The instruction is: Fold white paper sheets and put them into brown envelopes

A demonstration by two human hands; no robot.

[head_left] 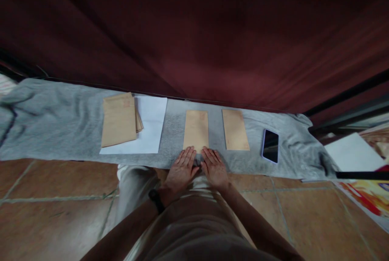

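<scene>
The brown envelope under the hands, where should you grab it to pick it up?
The envelope lies flat on the gray cloth, its near end under the left hand and right hand. Probably best: pinch that near short edge, coming from the person's side. It is thin and flat, so only an edge offers a grip.

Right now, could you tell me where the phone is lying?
In the head view, the phone lies on the grey cloth, right of the two single envelopes; its nearest neighbour is the right-hand envelope, beyond the right hand.

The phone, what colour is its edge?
The phone has a pale purple edge around a black screen, in the head view.
</scene>
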